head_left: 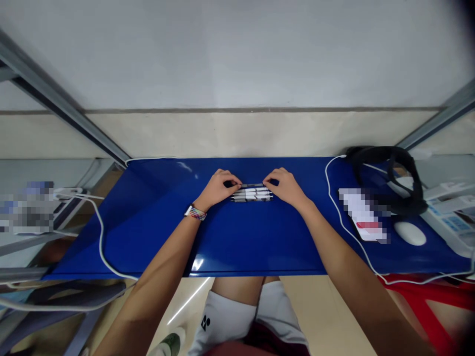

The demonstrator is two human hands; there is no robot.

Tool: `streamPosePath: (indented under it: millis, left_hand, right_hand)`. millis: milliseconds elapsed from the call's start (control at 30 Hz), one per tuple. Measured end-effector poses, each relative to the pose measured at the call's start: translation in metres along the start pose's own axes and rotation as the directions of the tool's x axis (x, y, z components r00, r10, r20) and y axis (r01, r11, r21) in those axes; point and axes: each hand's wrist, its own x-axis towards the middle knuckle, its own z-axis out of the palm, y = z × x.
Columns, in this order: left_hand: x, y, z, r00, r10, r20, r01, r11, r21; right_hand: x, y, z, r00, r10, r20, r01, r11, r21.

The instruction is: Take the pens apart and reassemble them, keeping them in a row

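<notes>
Where slim pens (pixel 254 190) lie parallel on a glossy tabletop (pixel 260 237), hands (pixel 215 189) (pixel 286 186) pinch one.

Phone (pixel 362 216) scr. pixelated; marks on pens (pixel 253 193) too sm. to read; shoe (pixel 171 343) cut off, btm. edge.

A multicoloured wristband (pixel 197 213) and black-marked pale shorts (pixel 227 314) are worn.
</notes>
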Motion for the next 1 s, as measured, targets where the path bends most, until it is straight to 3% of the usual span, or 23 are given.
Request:
streamPosePath:
  millis: [267, 400, 467, 567, 733, 1000]
  left_hand:
    - [0.000, 0.001, -0.001, 0.999, -0.021, 0.034, 0.022, 0.999, -0.036]
    - [-0.001, 0.010, 0.009, 0.995, -0.090, -0.048, 0.083, 0.987, -0.136]
    - [-0.001, 0.016, 0.019, 0.978, -0.168, -0.126, 0.136, 0.963, -0.234]
    - [-0.001, 0.025, 0.036, 0.918, -0.306, -0.251, 0.173, 0.881, -0.441]
    - [-0.001, 0.031, 0.046, 0.859, -0.409, -0.308, 0.159, 0.786, -0.598]
    - [0.003, 0.015, 0.052, 0.857, -0.429, -0.286, 0.091, 0.672, -0.735]
  right_hand:
    - [-0.001, -0.003, -0.007, 0.999, 0.034, 0.024, -0.036, 0.997, 0.068]
    - [-0.002, -0.009, 0.003, 0.981, 0.146, -0.128, -0.114, 0.967, 0.229]
    - [-0.002, -0.017, 0.014, 0.923, 0.307, -0.231, -0.179, 0.876, 0.448]
    - [-0.004, -0.029, 0.028, 0.851, 0.474, -0.224, -0.204, 0.693, 0.691]
    - [-0.006, -0.041, 0.041, 0.815, 0.516, -0.262, -0.235, 0.708, 0.666]
    - [-0.006, -0.039, 0.046, 0.812, 0.506, -0.290, -0.191, 0.700, 0.688]
